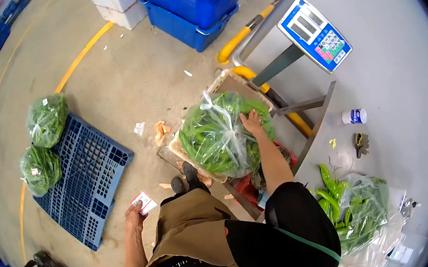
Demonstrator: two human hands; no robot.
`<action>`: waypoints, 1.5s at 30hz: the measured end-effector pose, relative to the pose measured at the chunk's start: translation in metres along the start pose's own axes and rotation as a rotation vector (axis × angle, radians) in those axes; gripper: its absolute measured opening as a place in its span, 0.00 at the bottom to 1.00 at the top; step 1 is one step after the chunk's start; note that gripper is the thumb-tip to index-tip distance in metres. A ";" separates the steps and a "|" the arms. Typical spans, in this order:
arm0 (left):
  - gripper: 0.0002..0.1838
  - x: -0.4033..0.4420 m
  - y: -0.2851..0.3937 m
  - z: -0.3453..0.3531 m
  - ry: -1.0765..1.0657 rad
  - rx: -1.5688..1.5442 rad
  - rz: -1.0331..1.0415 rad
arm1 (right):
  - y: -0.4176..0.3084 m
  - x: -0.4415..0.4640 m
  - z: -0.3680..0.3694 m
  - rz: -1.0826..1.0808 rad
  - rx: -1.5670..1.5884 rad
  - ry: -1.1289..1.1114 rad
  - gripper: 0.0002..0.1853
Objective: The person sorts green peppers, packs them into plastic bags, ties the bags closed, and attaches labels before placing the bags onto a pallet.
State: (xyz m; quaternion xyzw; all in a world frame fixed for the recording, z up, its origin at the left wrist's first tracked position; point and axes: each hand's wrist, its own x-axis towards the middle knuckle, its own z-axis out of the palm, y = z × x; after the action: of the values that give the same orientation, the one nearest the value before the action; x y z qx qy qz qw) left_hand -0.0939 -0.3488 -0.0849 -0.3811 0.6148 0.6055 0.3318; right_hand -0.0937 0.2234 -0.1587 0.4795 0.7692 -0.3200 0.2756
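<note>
My left hand (134, 218) pinches a white label card (144, 202) with a red border and dark print, low beside my apron. My right hand (251, 122) lies with fingers spread on a large clear plastic bag of green peppers (209, 139). The bag is knotted on top and rests on the platform of a floor scale (175, 144). The scale's blue and white display panel (315, 34) stands on a post at the upper right.
A blue plastic pallet (88, 175) lies on the floor at left, with two bags of green vegetables (48, 121) at its edge. Stacked blue crates (194, 13) and white foam boxes (120, 3) stand ahead. The grey table (411, 125) holds loose peppers (329, 189), a white cup (354, 117) and a glove (361, 144).
</note>
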 end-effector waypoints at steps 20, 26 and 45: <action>0.17 0.000 0.002 -0.028 0.017 -0.108 0.054 | -0.027 -0.059 0.015 0.113 0.852 -0.340 0.13; 0.17 0.024 -0.005 -0.092 0.021 -0.240 0.038 | -0.102 -0.176 0.024 -0.070 0.893 -0.153 0.13; 0.12 0.061 0.052 -0.327 0.251 -0.623 0.056 | -0.519 -0.281 0.439 -0.496 0.235 -0.723 0.14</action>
State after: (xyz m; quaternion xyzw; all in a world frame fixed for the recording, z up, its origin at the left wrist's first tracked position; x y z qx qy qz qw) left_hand -0.1511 -0.6801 -0.0976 -0.5191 0.4463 0.7215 0.1042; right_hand -0.4079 -0.4407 -0.1167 0.1663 0.6735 -0.6084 0.3854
